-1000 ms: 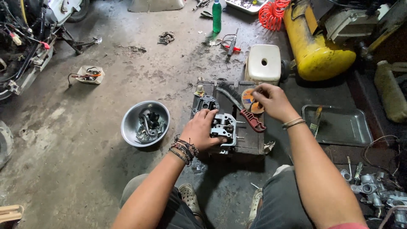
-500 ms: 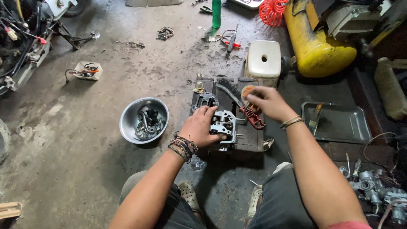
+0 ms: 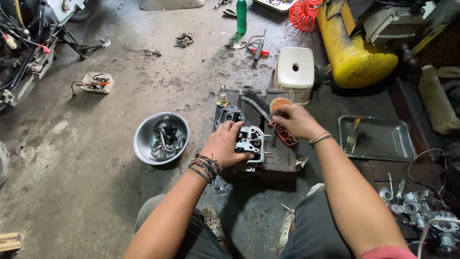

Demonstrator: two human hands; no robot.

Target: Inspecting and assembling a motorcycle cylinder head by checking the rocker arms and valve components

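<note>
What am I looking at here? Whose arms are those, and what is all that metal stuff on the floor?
The picture comes from a camera worn on a person's head, looking down, so the two arms are that person's own. They sit low over a concrete workshop floor.

The left hand rests on a grey metal engine part, which lies on a dark wooden block. The right hand reaches over the block, close to a brush with a red handle; whether it grips anything is hard to tell.

To the left stands a metal bowl with small parts in it. To the right lies a flat metal tray. Further back are a white plastic stool, a yellow tank and a green bottle.
</note>
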